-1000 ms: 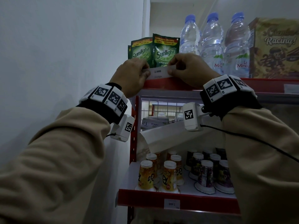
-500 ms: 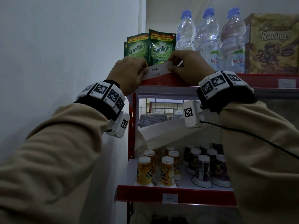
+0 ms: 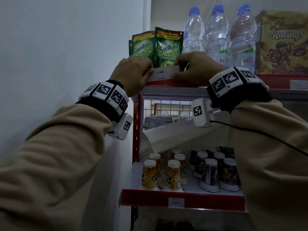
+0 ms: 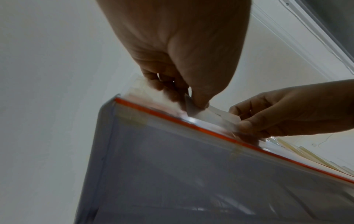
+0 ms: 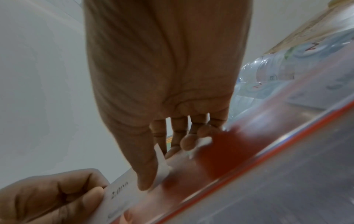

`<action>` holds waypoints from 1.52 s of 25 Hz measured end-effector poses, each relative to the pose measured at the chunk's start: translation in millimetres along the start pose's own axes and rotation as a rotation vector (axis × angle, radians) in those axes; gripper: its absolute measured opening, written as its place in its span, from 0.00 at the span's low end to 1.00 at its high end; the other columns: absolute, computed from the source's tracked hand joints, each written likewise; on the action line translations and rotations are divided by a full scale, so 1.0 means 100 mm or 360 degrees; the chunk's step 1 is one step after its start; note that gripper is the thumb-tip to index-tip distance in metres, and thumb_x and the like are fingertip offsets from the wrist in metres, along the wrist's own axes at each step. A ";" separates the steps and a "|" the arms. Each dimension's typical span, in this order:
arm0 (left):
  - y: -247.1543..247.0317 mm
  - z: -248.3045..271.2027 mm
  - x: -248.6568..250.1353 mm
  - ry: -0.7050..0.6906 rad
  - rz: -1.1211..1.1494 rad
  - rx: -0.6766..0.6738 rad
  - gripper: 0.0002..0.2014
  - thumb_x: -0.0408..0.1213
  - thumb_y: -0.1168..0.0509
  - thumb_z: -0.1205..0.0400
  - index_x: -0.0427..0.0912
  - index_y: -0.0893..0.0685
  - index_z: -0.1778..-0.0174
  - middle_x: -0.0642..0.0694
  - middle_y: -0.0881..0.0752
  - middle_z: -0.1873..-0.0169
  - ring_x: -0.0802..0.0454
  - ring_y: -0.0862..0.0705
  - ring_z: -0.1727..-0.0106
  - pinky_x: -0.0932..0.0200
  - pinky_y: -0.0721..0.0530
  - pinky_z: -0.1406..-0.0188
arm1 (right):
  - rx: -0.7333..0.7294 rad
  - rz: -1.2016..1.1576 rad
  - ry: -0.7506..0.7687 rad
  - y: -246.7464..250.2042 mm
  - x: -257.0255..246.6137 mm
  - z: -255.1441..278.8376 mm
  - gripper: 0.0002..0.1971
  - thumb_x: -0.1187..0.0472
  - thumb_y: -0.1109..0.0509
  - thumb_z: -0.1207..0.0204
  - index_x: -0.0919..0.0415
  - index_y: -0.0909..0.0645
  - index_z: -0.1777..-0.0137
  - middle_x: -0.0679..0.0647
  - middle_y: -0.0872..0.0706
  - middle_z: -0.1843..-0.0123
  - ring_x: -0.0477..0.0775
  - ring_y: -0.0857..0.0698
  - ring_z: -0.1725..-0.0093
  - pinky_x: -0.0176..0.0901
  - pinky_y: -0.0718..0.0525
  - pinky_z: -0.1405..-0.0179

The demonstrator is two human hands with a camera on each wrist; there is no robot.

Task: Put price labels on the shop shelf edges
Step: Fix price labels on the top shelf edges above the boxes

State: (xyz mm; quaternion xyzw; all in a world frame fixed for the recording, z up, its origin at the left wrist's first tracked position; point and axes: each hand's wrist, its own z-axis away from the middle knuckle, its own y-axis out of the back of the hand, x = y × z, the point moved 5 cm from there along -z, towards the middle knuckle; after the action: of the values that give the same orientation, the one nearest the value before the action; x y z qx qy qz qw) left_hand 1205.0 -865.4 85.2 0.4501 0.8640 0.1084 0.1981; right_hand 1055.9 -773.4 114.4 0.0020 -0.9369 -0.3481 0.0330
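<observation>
Both hands, left hand (image 3: 133,72) and right hand (image 3: 195,67), still pinch the price label (image 3: 162,74), now raised above the top shelf's red edge (image 3: 168,83) (not yet seated).

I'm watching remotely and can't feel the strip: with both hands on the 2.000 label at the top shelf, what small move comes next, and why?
Probably slide the label straight down into the red shelf edge. The left hand and right hand each pinch one end, and most of the label stands above the strip, tilted, in front of the Sunlight pouches. Lowering both ends evenly should seat it level.
</observation>
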 end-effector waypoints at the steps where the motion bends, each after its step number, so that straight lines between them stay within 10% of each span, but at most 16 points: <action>1: 0.00 0.00 -0.01 0.0000 0.0003 -0.0006 0.13 0.44 0.45 0.13 0.40 0.19 0.45 0.39 0.15 0.51 0.42 0.23 0.48 0.51 0.30 0.49 | -0.0021 0.0027 0.0006 0.00 -0.01 0.00 0.13 0.52 0.26 0.26 0.59 0.17 0.46 0.53 0.16 0.52 0.50 0.21 0.55 0.38 0.28 0.56; 30: 0.03 0.00 -0.15 0.0192 0.0404 0.0029 0.10 0.43 0.34 0.18 0.41 0.18 0.48 0.45 0.17 0.55 0.53 0.23 0.57 0.59 0.26 0.56 | 0.0039 -0.0083 -0.0039 -0.03 -0.01 0.09 0.11 0.56 0.26 0.26 0.56 0.19 0.46 0.52 0.17 0.54 0.48 0.22 0.56 0.39 0.27 0.56; 38: 0.11 0.10 -0.12 0.0240 0.0207 0.0108 0.08 0.41 0.32 0.21 0.46 0.15 0.48 0.42 0.18 0.47 0.44 0.24 0.41 0.51 0.27 0.43 | 0.0303 -0.0120 -0.0037 -0.07 0.00 0.23 0.09 0.57 0.24 0.28 0.54 0.17 0.49 0.52 0.18 0.50 0.55 0.19 0.50 0.55 0.19 0.43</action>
State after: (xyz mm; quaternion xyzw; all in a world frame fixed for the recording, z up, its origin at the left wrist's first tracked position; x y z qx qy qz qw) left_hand 1223.7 -869.5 82.9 0.5021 0.8486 0.1253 0.1096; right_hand 1054.6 -763.8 92.3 0.0363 -0.9653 -0.2586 0.0087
